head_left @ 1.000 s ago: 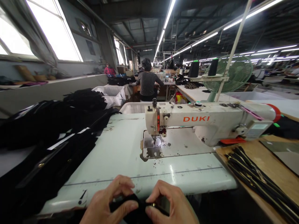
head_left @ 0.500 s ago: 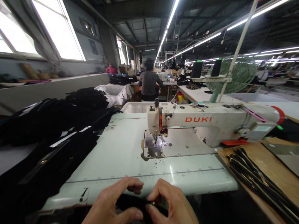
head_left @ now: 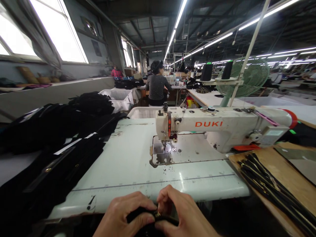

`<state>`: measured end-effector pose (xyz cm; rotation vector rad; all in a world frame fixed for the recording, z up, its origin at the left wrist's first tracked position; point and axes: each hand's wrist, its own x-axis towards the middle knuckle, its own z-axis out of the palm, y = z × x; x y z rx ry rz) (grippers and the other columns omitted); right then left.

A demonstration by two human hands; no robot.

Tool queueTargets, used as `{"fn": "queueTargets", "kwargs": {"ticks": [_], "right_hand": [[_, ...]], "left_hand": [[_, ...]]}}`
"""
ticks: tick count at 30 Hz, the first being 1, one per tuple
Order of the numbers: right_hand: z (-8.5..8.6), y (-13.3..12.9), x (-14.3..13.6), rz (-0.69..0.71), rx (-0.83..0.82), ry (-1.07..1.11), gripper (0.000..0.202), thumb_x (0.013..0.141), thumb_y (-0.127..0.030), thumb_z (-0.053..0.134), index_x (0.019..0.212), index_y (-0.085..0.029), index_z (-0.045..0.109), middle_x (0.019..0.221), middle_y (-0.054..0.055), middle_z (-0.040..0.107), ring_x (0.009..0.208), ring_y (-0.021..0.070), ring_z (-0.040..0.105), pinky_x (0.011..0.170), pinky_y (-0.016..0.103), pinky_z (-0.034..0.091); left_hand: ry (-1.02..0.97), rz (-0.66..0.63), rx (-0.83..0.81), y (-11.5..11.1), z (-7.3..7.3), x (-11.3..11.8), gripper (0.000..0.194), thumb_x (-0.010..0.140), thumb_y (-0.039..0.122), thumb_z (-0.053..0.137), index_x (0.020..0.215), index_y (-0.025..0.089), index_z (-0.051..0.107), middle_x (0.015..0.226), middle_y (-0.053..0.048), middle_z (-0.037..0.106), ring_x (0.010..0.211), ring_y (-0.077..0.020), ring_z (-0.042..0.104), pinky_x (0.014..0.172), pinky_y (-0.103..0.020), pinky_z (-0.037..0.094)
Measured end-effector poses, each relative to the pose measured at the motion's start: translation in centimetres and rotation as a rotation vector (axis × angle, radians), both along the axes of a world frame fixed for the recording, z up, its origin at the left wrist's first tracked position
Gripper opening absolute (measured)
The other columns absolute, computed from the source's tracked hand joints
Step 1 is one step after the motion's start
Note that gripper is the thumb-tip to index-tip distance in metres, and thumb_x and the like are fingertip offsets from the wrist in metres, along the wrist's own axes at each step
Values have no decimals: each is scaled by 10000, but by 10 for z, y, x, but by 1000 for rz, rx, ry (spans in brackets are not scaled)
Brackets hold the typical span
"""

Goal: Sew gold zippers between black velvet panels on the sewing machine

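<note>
At the near edge of the sewing table, both hands work on a black zipper (head_left: 145, 227) with a small gold-coloured metal part. My left hand (head_left: 128, 214) pinches it between thumb and fingers, just left of the metal. From the other side, my right hand (head_left: 179, 210) grips it with thumb below and bent index finger above; the fingertips of both hands almost meet. Most of the zipper is hidden by the hands and the lower picture edge. Beyond them stands a white sewing machine (head_left: 187, 123), its needle over the metal plate.
Black fabric pieces (head_left: 89, 144) are heaped on the left. Several black zippers with gold teeth (head_left: 269, 181) lie on a brown board (head_left: 286, 164) at right. Thread cones (head_left: 206, 72) and a green fan (head_left: 254, 77) stand behind the machine. A co-worker (head_left: 157, 87) sits farther back.
My left thumb and fingers have closed onto the zipper beside the metal part; they were apart before. My right index finger has lifted slightly. The view has shifted a little.
</note>
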<state>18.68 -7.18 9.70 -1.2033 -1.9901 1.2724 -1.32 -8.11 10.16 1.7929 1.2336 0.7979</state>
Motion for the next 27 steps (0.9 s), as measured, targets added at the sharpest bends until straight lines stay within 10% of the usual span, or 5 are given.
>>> {"fn": "queueTargets", "kwargs": {"ticks": [27], "right_hand": [[10,-11,-1,-36,111,-8,328,622,-85,866,820,-201,631,792,-48,602,720,134,566,632,212,405]], "left_hand": [[-35,-74,193,-10,1,-8,173,856,146,689,894,299,759,796,58,733,715,-109,690,689,-125,502]]}}
